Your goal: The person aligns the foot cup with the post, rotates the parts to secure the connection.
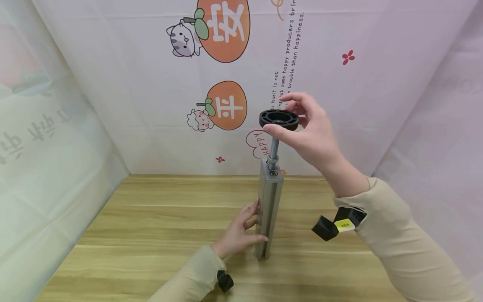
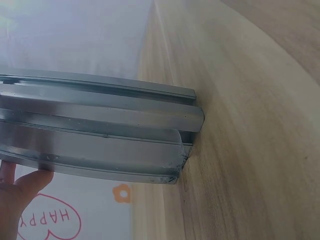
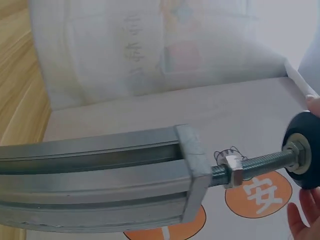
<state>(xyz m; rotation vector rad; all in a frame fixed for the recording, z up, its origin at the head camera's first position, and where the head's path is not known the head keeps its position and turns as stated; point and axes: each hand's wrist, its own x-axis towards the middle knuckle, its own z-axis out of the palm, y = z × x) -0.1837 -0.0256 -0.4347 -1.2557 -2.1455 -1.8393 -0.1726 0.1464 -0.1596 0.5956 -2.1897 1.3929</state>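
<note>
A silver aluminium profile (image 1: 270,205) stands upright, its lower end at the wooden table (image 1: 158,218). My left hand (image 1: 238,234) grips it low down, thumb on the near side and fingers at the left. From the plate on its top end rises a threaded rod (image 3: 267,162) with a hex nut (image 3: 233,172) close above the plate. The rod ends in a round black leveling foot (image 1: 288,124), ribbed on top. My right hand (image 1: 316,136) holds this foot by its rim, thumb in front and fingers around the far side.
A white cloth backdrop (image 1: 151,138) with orange cartoon prints rises behind the table, and cloth sides (image 1: 49,167) flank it left and right. Black wrist cameras (image 1: 326,227) sit on both sleeves.
</note>
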